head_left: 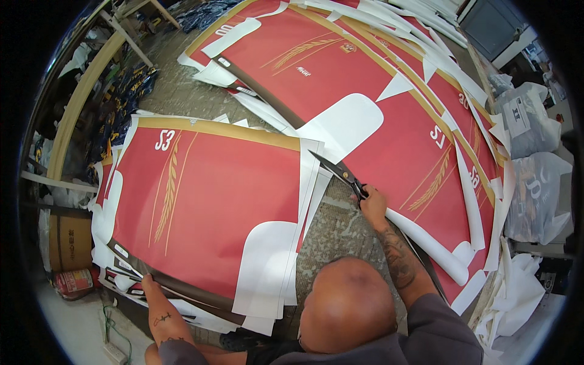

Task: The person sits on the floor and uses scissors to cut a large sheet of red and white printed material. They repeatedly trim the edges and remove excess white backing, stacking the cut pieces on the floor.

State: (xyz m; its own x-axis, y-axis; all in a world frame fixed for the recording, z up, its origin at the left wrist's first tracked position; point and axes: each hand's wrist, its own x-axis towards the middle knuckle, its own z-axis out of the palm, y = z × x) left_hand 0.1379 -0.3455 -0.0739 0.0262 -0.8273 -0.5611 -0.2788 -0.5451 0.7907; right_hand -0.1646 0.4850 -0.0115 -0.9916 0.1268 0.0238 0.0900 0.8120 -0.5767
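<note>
My right hand (373, 205) is closed round the handles of black tailor's shears (344, 174). Their blades point up and left, with the tips over the white right margin of a stack of red printed sheets (210, 204). The top sheet has a gold upper band, a wheat-ear print, a dark lower band and rounded white corner areas. At its lower left edge, my left hand (148, 281) grips the sheet margin, its fingers partly hidden.
More red printed sheets (404, 176) overlap across the worktable's far and right side, with curled white offcuts (429, 244) along them. Bagged goods (535, 198) stand at the right. On the left are dark cloth heaps (131, 91), a cardboard box (70, 243) and a wooden rail (82, 106).
</note>
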